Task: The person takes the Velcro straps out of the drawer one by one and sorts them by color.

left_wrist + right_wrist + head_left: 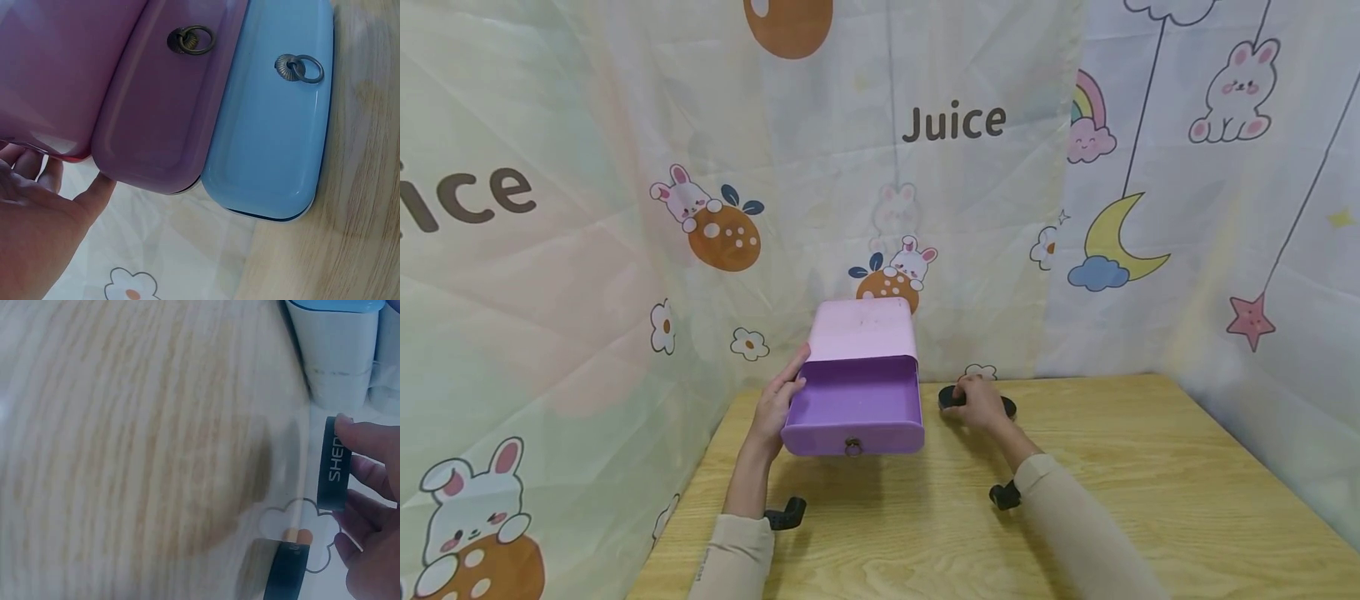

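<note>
A drawer chest with a pink top [863, 329] stands at the back of the table, its purple top drawer [853, 440] pulled out. Inside, the drawer shows a bare floor. My left hand [773, 408] rests against the chest's left side, fingers fairly straight. In the left wrist view, a mauve drawer front [165, 106] and a blue drawer front [269, 119], each with a ring pull, are closed beside that hand. To the right of the chest, my right hand [375, 487] pinches a black round flat case [333, 465] with pale lettering by its edges.
Another black round case [286, 572] lies close to the held one. The chest's white side [337, 359] rises near my right hand. Printed cloth [977, 250] hangs behind and beside the wooden table [1112, 467]. Black wrist mounts [786, 514] stick out from the sleeves.
</note>
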Motion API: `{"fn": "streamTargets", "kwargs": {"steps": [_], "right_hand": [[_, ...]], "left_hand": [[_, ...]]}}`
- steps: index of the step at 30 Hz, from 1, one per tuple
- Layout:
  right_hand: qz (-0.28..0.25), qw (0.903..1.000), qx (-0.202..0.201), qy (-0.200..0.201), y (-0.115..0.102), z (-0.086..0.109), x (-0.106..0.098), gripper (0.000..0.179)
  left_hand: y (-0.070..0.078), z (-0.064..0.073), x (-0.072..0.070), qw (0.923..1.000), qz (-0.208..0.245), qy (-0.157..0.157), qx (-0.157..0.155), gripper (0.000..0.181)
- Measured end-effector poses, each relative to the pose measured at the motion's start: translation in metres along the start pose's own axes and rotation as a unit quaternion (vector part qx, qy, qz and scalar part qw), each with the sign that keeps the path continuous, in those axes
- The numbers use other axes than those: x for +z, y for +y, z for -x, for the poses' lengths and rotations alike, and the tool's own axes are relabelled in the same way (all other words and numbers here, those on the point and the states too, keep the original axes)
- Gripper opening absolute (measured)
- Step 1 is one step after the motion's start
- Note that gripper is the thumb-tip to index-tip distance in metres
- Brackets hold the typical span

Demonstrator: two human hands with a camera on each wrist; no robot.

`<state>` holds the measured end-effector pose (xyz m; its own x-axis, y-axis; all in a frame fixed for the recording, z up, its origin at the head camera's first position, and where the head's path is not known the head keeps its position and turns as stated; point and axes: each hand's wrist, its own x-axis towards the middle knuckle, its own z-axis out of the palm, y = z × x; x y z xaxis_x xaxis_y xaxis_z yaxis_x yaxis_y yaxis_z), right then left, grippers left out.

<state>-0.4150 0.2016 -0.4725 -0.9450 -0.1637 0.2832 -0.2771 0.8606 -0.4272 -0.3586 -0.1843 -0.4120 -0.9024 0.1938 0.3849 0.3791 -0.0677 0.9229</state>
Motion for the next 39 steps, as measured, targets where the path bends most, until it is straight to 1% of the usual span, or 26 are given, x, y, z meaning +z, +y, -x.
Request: {"fn": "streamTargets", "kwargs": {"steps": [3, 8, 12, 16, 19, 25, 28, 31, 34, 39], "right_hand": [[0.008, 0.9996, 0.016, -0.019, 0.002, 0.001, 0.005, 0.034], [0.023, 0.9980, 0.042, -0.040, 0.005, 0.004, 0.011, 0.033], [0.027, 0.9972, 0.046, -0.053, 0.006, 0.006, 0.012, 0.033], [0.018, 0.9966, 0.050, -0.063, 0.005, 0.007, 0.007, 0.032], [0.018, 0.9966, 0.052, -0.061, 0.003, 0.007, 0.004, 0.033], [0.022, 0.9967, 0.052, -0.058, 0.002, 0.008, 0.003, 0.037], [0.021, 0.9967, 0.054, -0.057, 0.004, 0.009, 0.004, 0.038], [0.015, 0.9976, 0.048, -0.047, 0.005, 0.008, 0.006, 0.035], [-0.006, 0.9994, 0.031, -0.016, 0.003, 0.004, 0.004, 0.034], [-0.059, 0.9977, 0.004, 0.034, -0.017, 0.001, -0.014, 0.043]], "left_hand": [[0.000, 0.000, 0.000, 1.0000, 0.003, 0.002, 0.001, 0.052], [-0.001, 0.001, -0.001, 1.0000, 0.006, 0.000, 0.002, 0.052], [-0.001, 0.002, -0.001, 1.0000, 0.004, 0.002, -0.002, 0.052], [-0.001, 0.001, -0.001, 1.0000, 0.004, 0.002, -0.006, 0.052], [-0.001, 0.000, 0.000, 1.0000, 0.002, 0.001, -0.003, 0.052], [0.001, -0.001, 0.001, 0.9999, -0.009, 0.011, 0.000, 0.052], [0.001, 0.001, 0.001, 0.9999, -0.007, 0.007, -0.003, 0.052], [0.001, 0.002, 0.001, 0.9999, -0.003, 0.005, -0.010, 0.052], [0.000, 0.002, 0.001, 0.9999, -0.004, 0.007, -0.011, 0.052], [0.001, 0.002, 0.002, 0.9999, -0.008, 0.012, -0.009, 0.051]]}}
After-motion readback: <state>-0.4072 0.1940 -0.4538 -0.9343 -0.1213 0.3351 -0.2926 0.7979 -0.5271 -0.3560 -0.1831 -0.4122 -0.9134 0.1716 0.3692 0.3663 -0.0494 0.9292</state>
